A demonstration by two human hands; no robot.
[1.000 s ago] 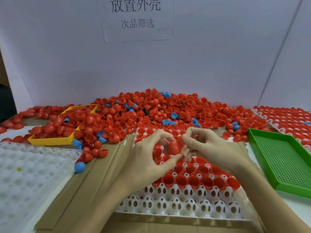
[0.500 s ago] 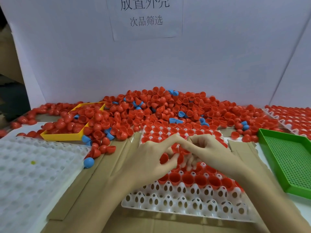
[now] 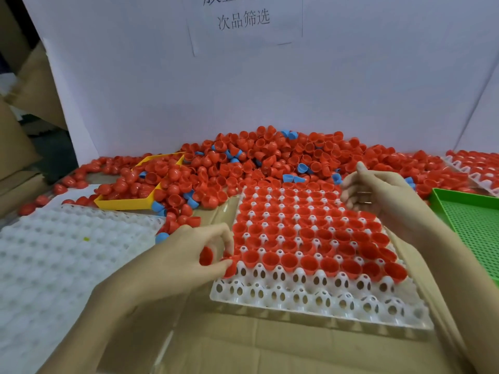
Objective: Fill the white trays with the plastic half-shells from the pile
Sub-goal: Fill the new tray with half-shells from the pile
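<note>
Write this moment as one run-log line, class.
left hand: pinches red half-shells at white tray near-left corner | right hand: empty, over tray's far-right side | tray: nearest row unfilled

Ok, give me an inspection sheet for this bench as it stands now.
Surface: flattened cardboard under the work.
Job's things: white tray mostly filled, nearest rows bare; red half-shell pile behind; empty white tray at left.
Clutter: yellow bin, green perforated tray, stray blue shells.
Grips: left hand pinches red shells; right hand open.
Cables: nothing seen.
Surroundings: white board with paper sign.
</note>
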